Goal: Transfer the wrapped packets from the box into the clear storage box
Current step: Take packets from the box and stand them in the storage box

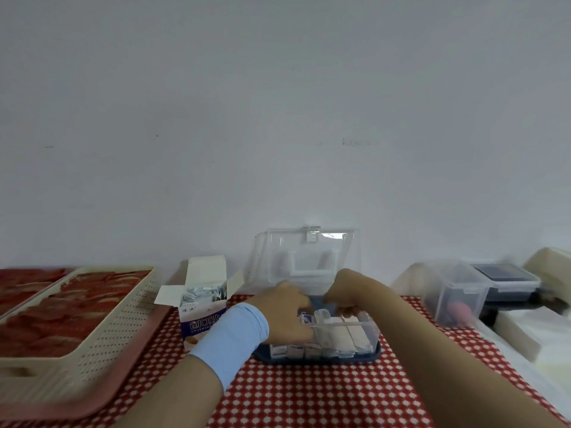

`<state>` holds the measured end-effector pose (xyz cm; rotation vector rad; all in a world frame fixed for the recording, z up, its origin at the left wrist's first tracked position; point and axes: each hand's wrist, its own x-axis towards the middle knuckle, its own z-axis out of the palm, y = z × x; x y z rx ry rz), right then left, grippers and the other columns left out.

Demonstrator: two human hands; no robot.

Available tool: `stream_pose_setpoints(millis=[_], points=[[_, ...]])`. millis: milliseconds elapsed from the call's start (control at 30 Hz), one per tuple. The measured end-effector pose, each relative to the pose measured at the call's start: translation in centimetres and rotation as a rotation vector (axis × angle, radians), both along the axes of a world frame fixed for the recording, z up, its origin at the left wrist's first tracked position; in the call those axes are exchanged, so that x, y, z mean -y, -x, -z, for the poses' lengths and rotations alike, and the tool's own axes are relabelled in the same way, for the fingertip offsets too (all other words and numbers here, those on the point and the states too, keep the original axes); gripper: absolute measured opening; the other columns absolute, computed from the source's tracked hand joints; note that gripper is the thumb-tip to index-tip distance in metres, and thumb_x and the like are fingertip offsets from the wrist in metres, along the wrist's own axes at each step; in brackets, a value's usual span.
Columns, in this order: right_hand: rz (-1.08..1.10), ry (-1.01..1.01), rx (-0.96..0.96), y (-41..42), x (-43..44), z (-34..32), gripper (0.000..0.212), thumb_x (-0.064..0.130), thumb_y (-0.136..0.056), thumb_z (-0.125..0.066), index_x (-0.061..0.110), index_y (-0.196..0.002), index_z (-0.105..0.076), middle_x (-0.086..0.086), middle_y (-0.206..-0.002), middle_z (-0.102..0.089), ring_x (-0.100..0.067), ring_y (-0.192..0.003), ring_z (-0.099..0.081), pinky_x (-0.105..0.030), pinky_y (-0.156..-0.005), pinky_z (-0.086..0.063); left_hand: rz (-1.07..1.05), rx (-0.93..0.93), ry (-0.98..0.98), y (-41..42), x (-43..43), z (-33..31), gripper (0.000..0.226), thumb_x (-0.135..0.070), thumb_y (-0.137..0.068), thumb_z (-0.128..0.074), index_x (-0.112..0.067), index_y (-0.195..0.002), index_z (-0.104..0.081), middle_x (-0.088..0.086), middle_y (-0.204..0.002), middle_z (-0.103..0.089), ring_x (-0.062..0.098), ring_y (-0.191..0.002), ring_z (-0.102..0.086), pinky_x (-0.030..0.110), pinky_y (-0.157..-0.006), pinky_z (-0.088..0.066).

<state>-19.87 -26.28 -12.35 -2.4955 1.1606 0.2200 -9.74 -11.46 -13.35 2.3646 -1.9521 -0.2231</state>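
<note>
From the head camera, the clear storage box (369, 330) sits on a red-and-white chequered tablecloth (309, 396). Its see-through lid (312, 257) is swung up behind it against the pale wall. Inside the storage box, wrapped packets (312, 349) stand on edge in a row along the front wall, with longer beige ones just behind them.

The left hand (282, 313), with a light blue wristband (234, 338) on its forearm, reaches over the left end of the storage box with its fingers curled down inside. They are hidden behind the hand, so I cannot tell whether they hold a packet. The right hand (349, 288) hangs over the back right of the storage box, fingers bent down toward the packets. Whether they pinch anything is not clear either.

Just left of the storage box stands a white-and-purple cardboard box (197, 322) with its flaps open and loose packets (200, 293) showing at its top. Further left is a cream perforated basket (123, 319) of red pieces, set on a pink tray (61, 412). Right of the storage box, and apart from it, is a smaller clear container (454, 295), blurred.
</note>
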Motion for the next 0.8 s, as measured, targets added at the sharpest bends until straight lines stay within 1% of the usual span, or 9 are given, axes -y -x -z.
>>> stream_pose_setpoints(millis=[100,200,233,300,400,533,600,700,800], points=[[0.044,0.026,0.202,-0.2,-0.5,-2.0,0.019,0.012,-0.091,-0.061,0.004,-0.074,-0.058,-0.013,-0.073,-0.066,-0.017,-0.046,-0.052,-0.023,-0.048,-0.044,-0.003,-0.129,0.162,-1.0,-1.3,-2.3,0.041,-0.040,-0.084,-0.055,-0.026,-0.121,-0.064,-0.008,-0.116,-0.059,0.011,-0.109,-0.050,0.034,-0.098,-0.044],[0.014,0.084,0.388,-1.6,-2.0,-3.8,0.021,0.012,-0.088,-0.058,-0.005,-0.084,-0.070,-0.018,-0.083,-0.075,-0.019,-0.048,-0.058,-0.023,-0.043,-0.047,-0.105,-0.260,0.368,-3.8,-3.1,-3.9,0.021,-0.020,-0.094,-0.056,-0.030,-0.109,-0.066,-0.012,-0.108,-0.063,0.003,-0.100,-0.058,0.018,-0.089,-0.045],[-0.022,0.092,0.458,-2.3,-2.7,-4.1,0.024,0.012,-0.088,-0.057,-0.007,-0.089,-0.072,-0.019,-0.087,-0.076,-0.021,-0.054,-0.061,-0.027,-0.049,-0.053,-0.154,-0.254,0.431,-5.0,-3.8,-4.1,0.021,-0.017,-0.096,-0.054,-0.031,-0.105,-0.066,-0.013,-0.107,-0.064,0.003,-0.098,-0.059,0.014,-0.083,-0.044],[-0.120,0.105,0.580,-3.8,-4.5,-4.6,0.023,0.016,-0.091,-0.059,-0.001,-0.095,-0.074,-0.014,-0.095,-0.076,-0.023,-0.075,-0.069,-0.033,-0.071,-0.060,-0.253,-0.213,0.519,-7.6,-5.2,-3.9,0.022,-0.011,-0.098,-0.052,-0.028,-0.101,-0.067,-0.011,-0.106,-0.063,0.006,-0.095,-0.059,0.009,-0.075,-0.038],[-0.285,0.079,0.668,-6.0,-7.6,-5.0,0.014,0.017,-0.093,-0.065,0.016,-0.102,-0.076,0.005,-0.097,-0.070,-0.012,-0.091,-0.065,-0.026,-0.084,-0.053,-0.402,-0.166,0.556,-10.9,-7.4,-2.9,0.029,-0.004,-0.096,-0.050,-0.028,-0.097,-0.066,-0.009,-0.106,-0.061,0.005,-0.088,-0.055,0.014,-0.074,-0.038],[-0.398,0.111,0.591,-9.4,-10.3,-4.4,0.015,0.018,-0.092,-0.068,0.024,-0.102,-0.077,0.009,-0.102,-0.072,-0.008,-0.094,-0.064,-0.027,-0.089,-0.052,-0.508,-0.187,0.505,-13.9,-10.2,-1.3,0.036,0.000,-0.092,-0.048,-0.032,-0.092,-0.064,-0.007,-0.105,-0.061,0.007,-0.093,-0.056,0.018,-0.082,-0.039],[-0.441,0.147,0.514,-10.8,-11.0,-4.0,0.017,0.017,-0.091,-0.070,0.023,-0.104,-0.078,0.007,-0.109,-0.074,-0.008,-0.098,-0.065,-0.025,-0.090,-0.051,-0.514,-0.225,0.496,-14.5,-10.7,-0.3,0.033,-0.006,-0.092,-0.054,-0.038,-0.089,-0.062,-0.011,-0.102,-0.062,0.004,-0.093,-0.058,0.021,-0.087,-0.045],[-0.488,0.267,0.356,-12.9,-11.7,-3.2,0.016,0.023,-0.088,-0.072,0.026,-0.103,-0.078,0.007,-0.105,-0.075,-0.010,-0.096,-0.067,-0.032,-0.090,-0.056,-0.513,-0.262,0.523,-15.1,-11.1,1.1,0.029,-0.020,-0.091,-0.063,-0.049,-0.085,-0.059,-0.020,-0.097,-0.062,-0.001,-0.091,-0.060,0.030,-0.095,-0.052],[-0.521,0.307,0.270,-14.2,-12.2,-2.8,0.014,0.028,-0.088,-0.072,0.028,-0.101,-0.077,0.010,-0.104,-0.074,-0.010,-0.094,-0.067,-0.032,-0.087,-0.057,-0.511,-0.308,0.580,-15.3,-11.4,2.1,0.025,-0.023,-0.090,-0.062,-0.047,-0.092,-0.065,-0.023,-0.098,-0.064,-0.004,-0.092,-0.060,0.028,-0.095,-0.052]])
